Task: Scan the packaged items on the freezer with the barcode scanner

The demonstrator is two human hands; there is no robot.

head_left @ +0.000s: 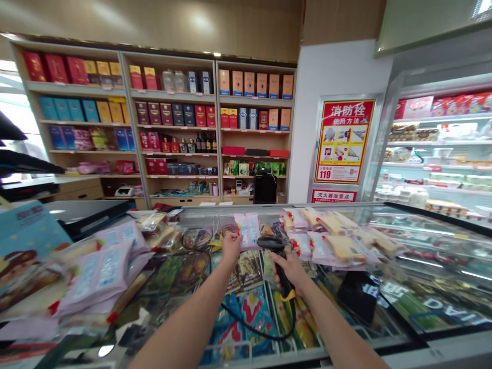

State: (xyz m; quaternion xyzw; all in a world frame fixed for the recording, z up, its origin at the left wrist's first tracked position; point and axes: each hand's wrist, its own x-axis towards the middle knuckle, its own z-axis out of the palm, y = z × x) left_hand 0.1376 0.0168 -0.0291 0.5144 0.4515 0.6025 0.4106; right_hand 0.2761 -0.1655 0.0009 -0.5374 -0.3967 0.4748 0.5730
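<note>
My left hand pinches the left edge of a small pinkish-white packet with pale blue print, holding it up over the glass-topped freezer. Wrapped around the handle of a black barcode scanner with yellow trim is my right hand. The scanner's head points left and overlaps the packet's lower right side. A black cable loops from the handle's base across the glass. Right of the scanner lies a group of similar packets, some showing bread-like slices. More pink packets are piled at the left.
Frozen goods show beneath the glass. A blue printed bag stands at the near left. Behind the freezer are shelves of boxes and bottles, a red fire-hydrant poster and a lit refrigerated display.
</note>
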